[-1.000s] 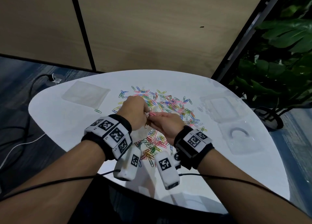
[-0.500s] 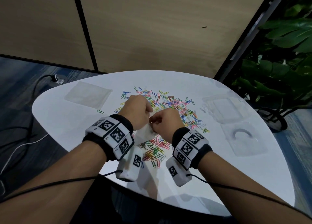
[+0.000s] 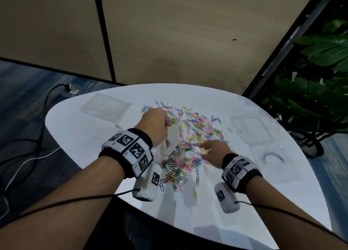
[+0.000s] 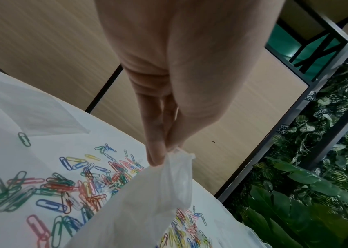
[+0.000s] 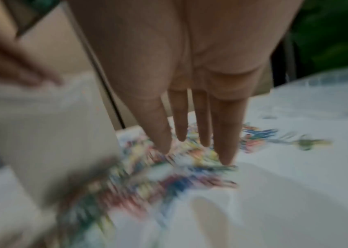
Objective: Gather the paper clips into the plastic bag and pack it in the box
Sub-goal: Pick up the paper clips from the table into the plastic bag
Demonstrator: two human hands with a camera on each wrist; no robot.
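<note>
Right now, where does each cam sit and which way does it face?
Head: worn high, looking down at the table; shows both forearms, left hand and right hand.
Left wrist: along the left hand, whose fingers pinch the plastic bag above the paper clips.
Right wrist: along the right hand's straight fingers, blurred.
Shared: all three see the paper clips and bag.

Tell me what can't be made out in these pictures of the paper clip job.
- Inside of the plastic bag: its cloudy film hides most of the contents in every view.
- Right hand: right wrist view is motion-blurred, so any clip in its grip is unreadable.
- Paper clips: left hand and the bag cover some in the head view.
- Clear box: outline faint, contents unclear.
</note>
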